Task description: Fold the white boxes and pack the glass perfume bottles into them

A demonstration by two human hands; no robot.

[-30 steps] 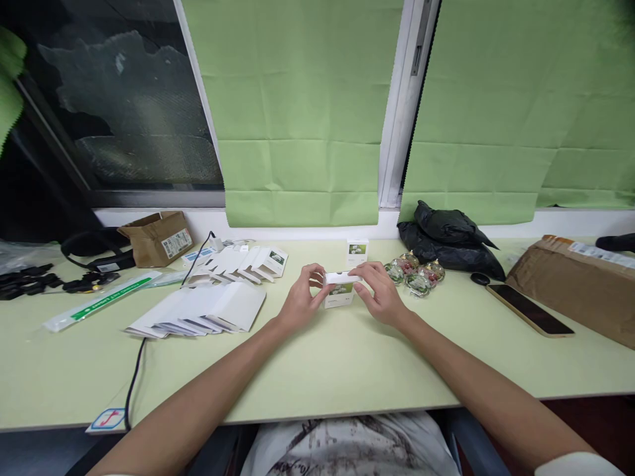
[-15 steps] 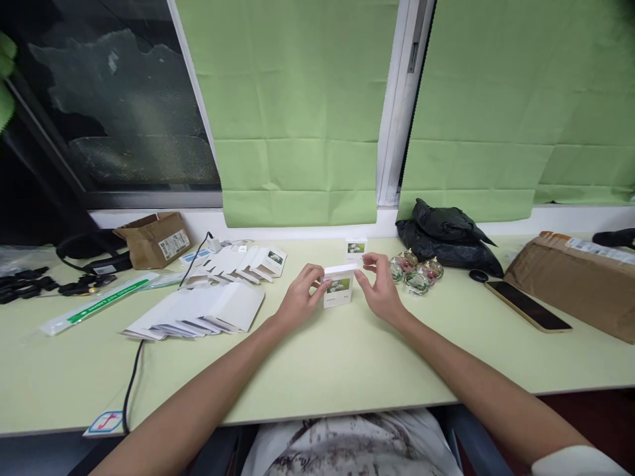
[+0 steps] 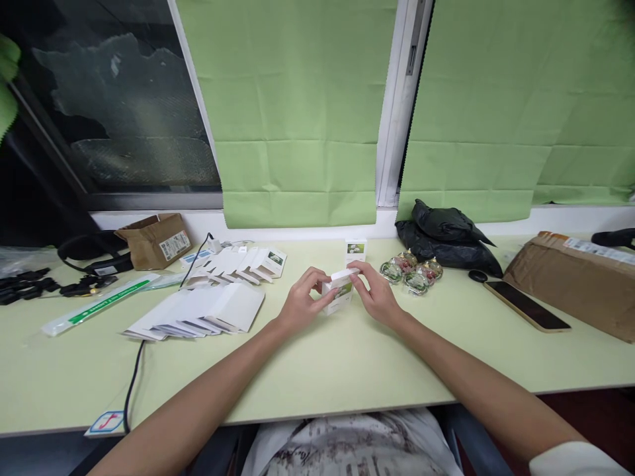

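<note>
Two bare forearms reach in from the near edge of the pale green desk (image 3: 322, 370) to its middle, where both hands grip a small white box (image 3: 338, 291) with a green picture on its front. The left hand (image 3: 300, 305) curls around the box's left side, and the right hand (image 3: 378, 296) presses its fingertips on the top flap and right side. The box leans a little, and whether its base touches the desk cannot be told. Near the front left corner lies a sticker (image 3: 105, 420), and a black cable (image 3: 133, 370) runs from it towards the back. Left of the hands lies a fan of flat white cartons (image 3: 198, 309). Just right of the hands sit glass ornaments (image 3: 411, 272), and further right a phone (image 3: 526, 305) lies beside a brown parcel (image 3: 575, 284). Towards the back edge stand a second box (image 3: 356, 250), a black bag (image 3: 446, 238) and, to the left, an open cardboard box (image 3: 155, 239). Behind them hangs a green blind (image 3: 297, 112).
</note>
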